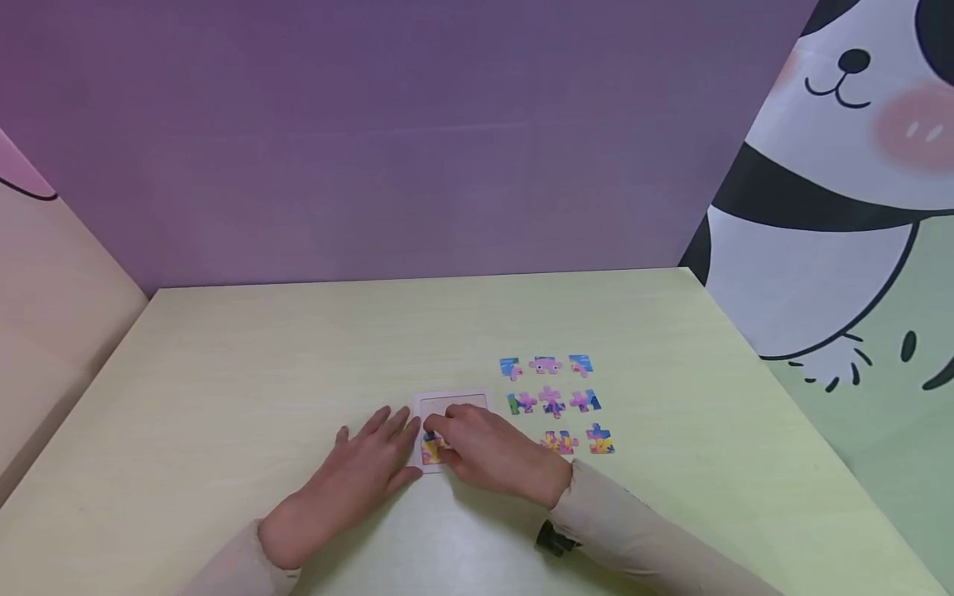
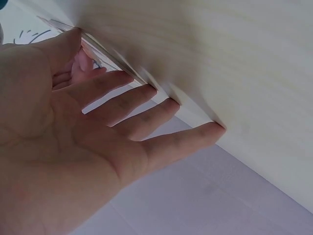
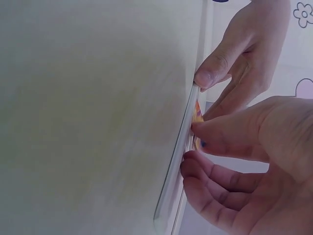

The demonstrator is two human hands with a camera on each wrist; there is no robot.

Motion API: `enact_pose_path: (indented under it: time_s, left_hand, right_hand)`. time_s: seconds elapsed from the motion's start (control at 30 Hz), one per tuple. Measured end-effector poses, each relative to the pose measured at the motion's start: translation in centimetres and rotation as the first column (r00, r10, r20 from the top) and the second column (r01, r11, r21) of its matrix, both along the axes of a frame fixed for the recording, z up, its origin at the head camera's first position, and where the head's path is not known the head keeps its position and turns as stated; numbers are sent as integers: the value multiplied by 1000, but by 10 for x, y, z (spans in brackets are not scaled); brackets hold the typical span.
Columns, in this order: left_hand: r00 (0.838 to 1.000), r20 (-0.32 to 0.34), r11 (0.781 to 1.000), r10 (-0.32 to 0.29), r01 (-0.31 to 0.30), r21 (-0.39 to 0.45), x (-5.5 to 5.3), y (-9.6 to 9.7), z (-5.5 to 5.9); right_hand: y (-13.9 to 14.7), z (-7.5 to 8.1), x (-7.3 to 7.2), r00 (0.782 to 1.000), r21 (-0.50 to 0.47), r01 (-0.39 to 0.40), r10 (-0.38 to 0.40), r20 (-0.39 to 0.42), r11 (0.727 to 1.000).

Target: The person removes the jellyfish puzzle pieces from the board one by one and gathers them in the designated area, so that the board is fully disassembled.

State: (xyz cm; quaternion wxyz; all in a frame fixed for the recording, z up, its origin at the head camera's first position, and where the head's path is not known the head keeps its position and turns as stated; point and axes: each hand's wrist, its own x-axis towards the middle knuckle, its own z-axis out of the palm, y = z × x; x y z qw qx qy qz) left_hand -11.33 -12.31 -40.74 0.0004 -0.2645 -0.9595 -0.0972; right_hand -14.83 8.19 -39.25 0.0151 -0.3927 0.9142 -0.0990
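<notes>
A small white puzzle frame lies flat on the table. In its near left corner is a yellow, pink and blue jigsaw puzzle piece, partly covered by my right hand. That hand's thumb and curled fingers pinch the piece; in the right wrist view a sliver of the puzzle piece shows by the thumb. My left hand has its fingers spread, thumb and fingertips touching the frame's left side and the table. The left wrist view shows the open palm of the left hand holding nothing.
Right of the frame lie loose puzzle pieces in rough rows: a far row, a middle row and a near row. A purple wall rises behind the pale table. A panda picture stands at the right.
</notes>
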Motion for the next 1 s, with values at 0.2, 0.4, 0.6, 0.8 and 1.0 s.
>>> enact_pose_path:
  time_s: [0.2,0.4,0.6,0.8,1.0]
  left_hand:
    - [1000,-29,1000,-1,1,-2,-1,0,-3]
    - [1000,-23,1000,-1,1,4,0,0,-2]
    - [1000,-14,1000,3,-3,16,0,2,0]
    - [1000,-17,1000,3,-3,6,-2,1,-2]
    - [1000,-19,1000,5,-5,-1,-3,1,-3]
  right_hand:
    - [1,1,1,996,-72,2,5,93,997]
    - [2,1,1,991,-98,7,6,131,995]
    - [2,0,-4,990,-132,-1,19,137,991]
    - [3,-2,-7,986,-190,-22,54,161,981]
    - [3,-2,-8,981,-196,-22,59,185,980]
